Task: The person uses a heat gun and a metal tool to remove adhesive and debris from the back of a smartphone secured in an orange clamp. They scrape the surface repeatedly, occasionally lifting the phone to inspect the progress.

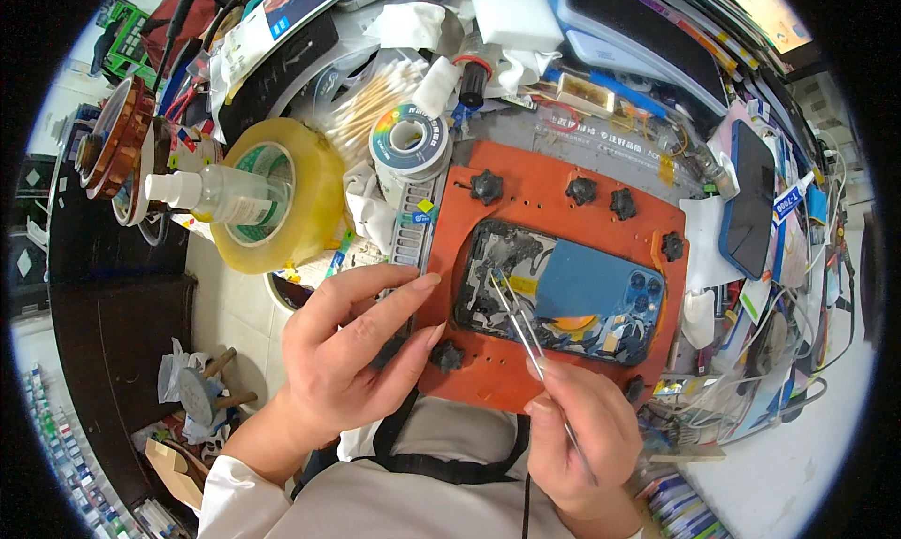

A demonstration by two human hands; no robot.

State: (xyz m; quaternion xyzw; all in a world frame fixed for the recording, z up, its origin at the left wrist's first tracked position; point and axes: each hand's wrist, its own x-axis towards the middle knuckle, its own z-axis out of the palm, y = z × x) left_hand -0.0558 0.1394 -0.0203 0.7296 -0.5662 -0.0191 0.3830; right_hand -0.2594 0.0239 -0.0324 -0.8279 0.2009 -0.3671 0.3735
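Head view. Phone (563, 290), one, blue-panelled, seated in one orange fixture (582, 159); lies beyond the right fingers and right of the left ones. Right hand (587, 426): fingers pinched on one pair of tweezers (537, 359), tips over the phone's left part, contact unclear; shanks cross its near edge. Left hand (352, 346): thumb and forefinger parted at the fixture's left edge. Around: six visible black knobs (487, 187), one yellow tape roll (324, 210), one bottle (235, 196), one spool (410, 168).
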